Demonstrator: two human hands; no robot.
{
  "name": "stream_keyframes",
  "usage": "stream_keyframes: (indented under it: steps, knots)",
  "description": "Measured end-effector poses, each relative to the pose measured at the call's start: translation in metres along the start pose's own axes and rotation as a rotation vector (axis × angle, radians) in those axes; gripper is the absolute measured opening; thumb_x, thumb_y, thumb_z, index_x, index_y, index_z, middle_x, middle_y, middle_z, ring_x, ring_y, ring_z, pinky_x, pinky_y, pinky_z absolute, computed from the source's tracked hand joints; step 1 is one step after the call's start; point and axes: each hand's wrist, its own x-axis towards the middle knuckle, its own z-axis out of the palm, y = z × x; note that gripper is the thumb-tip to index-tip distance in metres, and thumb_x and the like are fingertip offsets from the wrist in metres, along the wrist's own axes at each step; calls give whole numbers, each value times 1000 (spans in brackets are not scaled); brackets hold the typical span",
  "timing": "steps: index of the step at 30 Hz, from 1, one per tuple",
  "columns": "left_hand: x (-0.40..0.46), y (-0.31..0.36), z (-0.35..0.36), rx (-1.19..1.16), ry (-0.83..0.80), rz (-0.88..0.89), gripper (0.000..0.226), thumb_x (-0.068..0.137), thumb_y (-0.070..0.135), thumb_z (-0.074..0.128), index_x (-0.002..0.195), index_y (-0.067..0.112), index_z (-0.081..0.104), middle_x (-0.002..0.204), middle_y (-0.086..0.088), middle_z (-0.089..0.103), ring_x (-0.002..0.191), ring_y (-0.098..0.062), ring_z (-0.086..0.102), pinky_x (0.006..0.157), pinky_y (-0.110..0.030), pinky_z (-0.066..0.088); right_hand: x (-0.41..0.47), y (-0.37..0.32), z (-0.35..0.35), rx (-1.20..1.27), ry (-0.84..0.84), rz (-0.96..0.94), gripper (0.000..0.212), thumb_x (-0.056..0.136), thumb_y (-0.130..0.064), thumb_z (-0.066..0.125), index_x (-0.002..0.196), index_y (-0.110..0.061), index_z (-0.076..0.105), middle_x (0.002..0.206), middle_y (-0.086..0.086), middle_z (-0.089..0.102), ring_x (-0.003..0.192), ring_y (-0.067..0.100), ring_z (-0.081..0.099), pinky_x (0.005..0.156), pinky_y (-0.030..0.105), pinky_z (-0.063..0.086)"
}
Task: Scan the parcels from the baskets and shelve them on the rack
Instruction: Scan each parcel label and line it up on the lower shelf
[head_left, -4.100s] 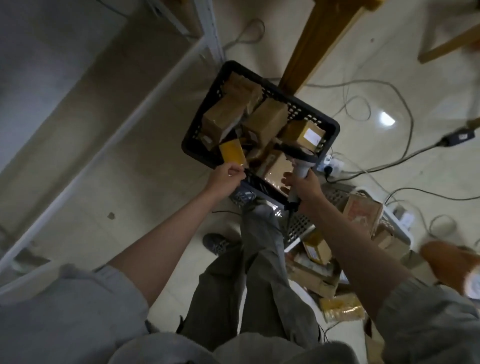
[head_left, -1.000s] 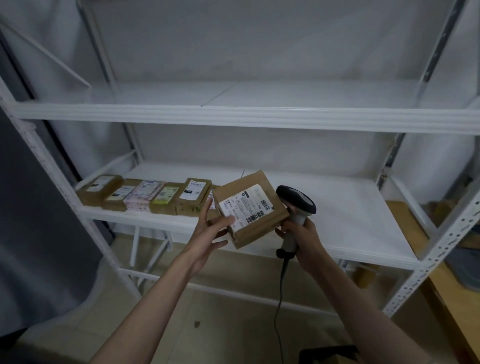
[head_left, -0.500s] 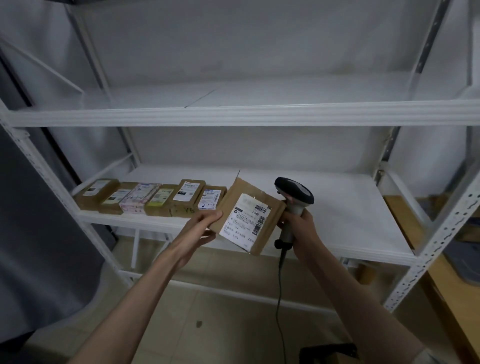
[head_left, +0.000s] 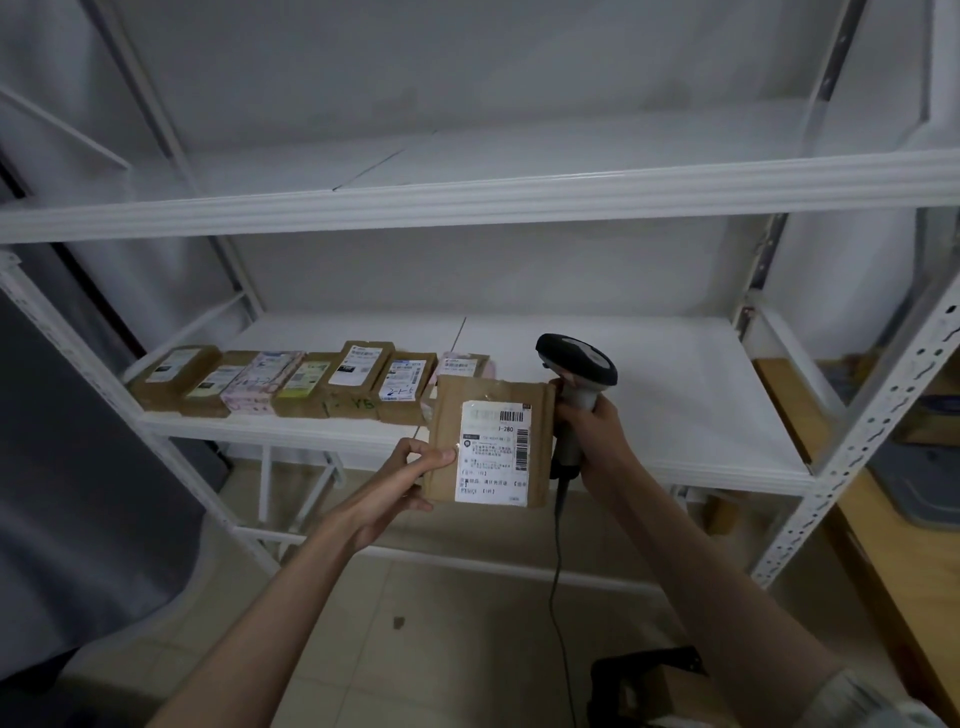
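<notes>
My left hand (head_left: 410, 475) grips a brown cardboard parcel (head_left: 447, 415) by its left edge, thumb on the front, with its white barcode label facing me. The parcel is upright in front of the edge of the white rack's middle shelf (head_left: 675, 415). My right hand (head_left: 592, 431) holds a black and grey barcode scanner (head_left: 576, 364) by its handle, just right of the parcel, its cable hanging down. Several labelled parcels (head_left: 311, 382) lie in a row on the left part of the middle shelf.
The rack's upper shelf (head_left: 467, 192) is bare. A black basket (head_left: 649, 686) with a parcel in it shows on the floor at the bottom right. A wooden surface (head_left: 852, 519) lies to the right of the rack. A dark curtain (head_left: 62, 467) hangs at left.
I went from the basket on the floor to the rack. Over the last second my left hand turned the parcel from tilted to upright, label square to me; the scanner stayed beside it.
</notes>
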Motion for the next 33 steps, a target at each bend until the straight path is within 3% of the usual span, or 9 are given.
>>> stream_keyframes:
  steps: [4, 7, 11, 14, 16, 19, 26, 31, 33]
  knots:
    - [2, -1, 8, -20, 106, -3, 97, 54, 74, 74, 124, 13, 47, 123, -5, 66, 103, -24, 67, 94, -40, 54, 0, 6, -3, -32, -3, 10, 24, 85, 11, 52, 96, -5, 66, 84, 14, 62, 76, 26, 55, 69, 38, 49]
    - [4, 0, 13, -54, 211, -6, 96, 52, 76, 70, 124, 17, 47, 114, -8, 68, 89, -24, 67, 90, -40, 57, 0, 11, -3, -44, -24, 15, 32, 85, 12, 53, 110, -4, 65, 98, 9, 65, 83, 24, 57, 73, 38, 51]
    - [6, 2, 18, -114, 279, 16, 88, 60, 78, 66, 125, 23, 45, 112, -9, 69, 91, -25, 68, 89, -40, 59, -6, 16, 1, -48, -101, 20, 42, 80, 3, 59, 119, -10, 64, 118, 6, 69, 97, 31, 66, 82, 44, 56]
    - [5, 5, 22, -78, 272, 20, 84, 66, 77, 62, 131, 28, 42, 112, -6, 68, 97, -27, 68, 95, -42, 57, -15, 15, 8, -43, -149, 1, 36, 83, 4, 60, 113, -14, 66, 105, 0, 76, 99, 26, 71, 81, 41, 59]
    - [1, 7, 23, -18, 241, 30, 90, 63, 78, 64, 137, 33, 36, 113, 2, 64, 110, -28, 64, 100, -42, 52, -16, 17, 11, -37, -126, 13, 35, 87, 9, 57, 111, -15, 66, 102, 1, 77, 101, 27, 71, 89, 49, 59]
    - [-2, 7, 23, 17, 206, 62, 87, 69, 72, 65, 142, 40, 30, 125, 5, 60, 116, -16, 54, 99, -39, 38, -15, 20, 13, -36, -82, 30, 33, 87, 8, 57, 109, -15, 66, 103, 5, 76, 104, 33, 69, 94, 58, 55]
    - [-3, 1, 30, 16, 345, 166, 76, 82, 67, 63, 147, 51, 26, 134, 2, 55, 121, -20, 51, 96, -37, 34, -18, 18, 20, -46, -66, 11, 31, 87, 9, 57, 102, -16, 67, 96, 3, 76, 104, 38, 68, 93, 56, 55]
    - [6, -4, 34, 31, 423, 210, 68, 92, 54, 63, 148, 49, 25, 139, 1, 54, 120, -22, 53, 94, -36, 36, -21, 16, 14, -139, -85, -55, 27, 82, -1, 63, 104, -17, 66, 99, 5, 74, 86, 20, 66, 73, 33, 55]
    - [9, -5, 32, 25, 444, 221, 68, 92, 53, 63, 148, 49, 25, 141, -1, 53, 121, -23, 53, 95, -37, 37, -22, 17, 9, -182, -83, -74, 28, 82, -6, 64, 108, -13, 66, 101, 5, 73, 88, 25, 67, 75, 37, 59]
